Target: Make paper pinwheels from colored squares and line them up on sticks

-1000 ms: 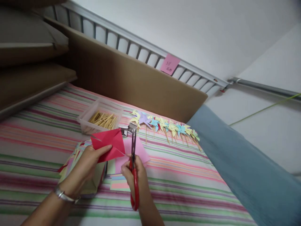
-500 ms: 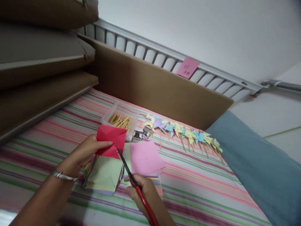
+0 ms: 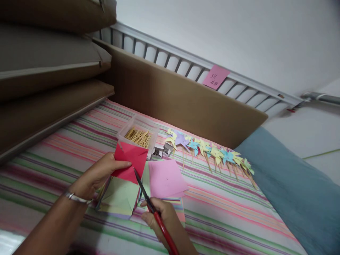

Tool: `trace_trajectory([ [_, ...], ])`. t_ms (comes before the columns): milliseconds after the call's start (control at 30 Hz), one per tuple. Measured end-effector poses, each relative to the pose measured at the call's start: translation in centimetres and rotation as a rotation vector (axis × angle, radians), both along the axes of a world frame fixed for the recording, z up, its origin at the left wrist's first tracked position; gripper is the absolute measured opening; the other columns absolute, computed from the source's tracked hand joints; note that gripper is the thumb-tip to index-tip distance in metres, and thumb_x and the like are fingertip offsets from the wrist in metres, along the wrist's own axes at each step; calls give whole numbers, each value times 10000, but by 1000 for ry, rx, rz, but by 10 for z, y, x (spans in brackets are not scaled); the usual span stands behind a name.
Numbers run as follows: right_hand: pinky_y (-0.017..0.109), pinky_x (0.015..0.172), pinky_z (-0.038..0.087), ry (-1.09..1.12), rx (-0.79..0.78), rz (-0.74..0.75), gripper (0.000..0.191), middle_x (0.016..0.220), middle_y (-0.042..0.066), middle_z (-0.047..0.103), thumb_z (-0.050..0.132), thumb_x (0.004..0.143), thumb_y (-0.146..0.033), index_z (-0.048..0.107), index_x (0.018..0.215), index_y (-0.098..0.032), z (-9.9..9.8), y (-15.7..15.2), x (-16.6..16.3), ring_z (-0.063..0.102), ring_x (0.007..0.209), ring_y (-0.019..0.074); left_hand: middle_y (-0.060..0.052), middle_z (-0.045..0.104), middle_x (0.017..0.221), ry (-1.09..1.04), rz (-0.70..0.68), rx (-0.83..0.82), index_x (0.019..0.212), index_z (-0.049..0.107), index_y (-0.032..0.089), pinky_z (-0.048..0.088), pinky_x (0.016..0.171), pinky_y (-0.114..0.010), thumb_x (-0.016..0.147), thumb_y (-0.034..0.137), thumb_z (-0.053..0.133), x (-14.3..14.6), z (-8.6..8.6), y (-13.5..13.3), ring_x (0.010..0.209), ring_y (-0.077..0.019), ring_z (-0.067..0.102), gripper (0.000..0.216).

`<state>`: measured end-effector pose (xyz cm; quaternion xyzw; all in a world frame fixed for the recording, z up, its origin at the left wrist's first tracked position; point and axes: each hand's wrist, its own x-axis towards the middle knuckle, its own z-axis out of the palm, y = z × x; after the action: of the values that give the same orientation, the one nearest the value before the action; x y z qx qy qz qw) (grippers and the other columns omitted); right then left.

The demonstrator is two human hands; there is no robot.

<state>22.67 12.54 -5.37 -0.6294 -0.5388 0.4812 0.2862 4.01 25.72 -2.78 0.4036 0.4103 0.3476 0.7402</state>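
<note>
My left hand point(image 3: 106, 169), with a bracelet at the wrist, pinches a red paper square point(image 3: 135, 157) by its left edge, thumb on top. Cuts show in the square at its upper left corner. Red-handled scissors point(image 3: 148, 202) are gripped in my right hand point(image 3: 164, 216), their dark blades at the lower right part of the red square. Below the square lies a stack of pale green paper point(image 3: 119, 196). Pink paper sheets point(image 3: 167, 179) lie right of the blades.
A clear plastic box point(image 3: 154, 136) of short wooden sticks point(image 3: 139, 137) stands behind the papers, beside small boxes point(image 3: 162, 150). Pinwheels on sticks point(image 3: 216, 154) lie in a row along a cardboard panel point(image 3: 183, 106). Brown padded stacks point(image 3: 53, 95) rise at left.
The view has shifted slightly, so most things appear a little further right. The red square and scissors stay close together in my hands.
</note>
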Motion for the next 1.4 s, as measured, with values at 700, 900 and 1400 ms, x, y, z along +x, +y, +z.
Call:
trace_trajectory([
  [700, 191, 503, 302, 0, -18, -25, 239, 574, -48, 438, 662, 696, -314, 698, 872, -157, 1, 1, -5, 349, 529, 88, -111, 748, 818, -6, -61, 23, 839, 714, 123, 513, 665, -330, 622, 215, 732, -2, -5, -1, 696, -246, 679, 237],
  [900, 185, 502, 295, -133, 86, 89, 159, 600, -49, 440, 593, 745, -259, 655, 839, -147, 0, -1, 5, 369, 554, 89, -74, 751, 755, 21, -32, 27, 794, 718, 145, 504, 596, -289, 618, 209, 723, -5, -2, 0, 640, -226, 675, 188],
  [1400, 304, 756, 477, 121, 388, -231, 459, 989, 65, 595, 666, 706, -288, 478, 1115, -201, 0, 6, 48, 589, 842, 183, -9, 679, 584, 172, -412, 91, 657, 711, 158, 381, 488, -226, 559, 145, 673, 40, -14, -25, 497, -155, 565, 107],
])
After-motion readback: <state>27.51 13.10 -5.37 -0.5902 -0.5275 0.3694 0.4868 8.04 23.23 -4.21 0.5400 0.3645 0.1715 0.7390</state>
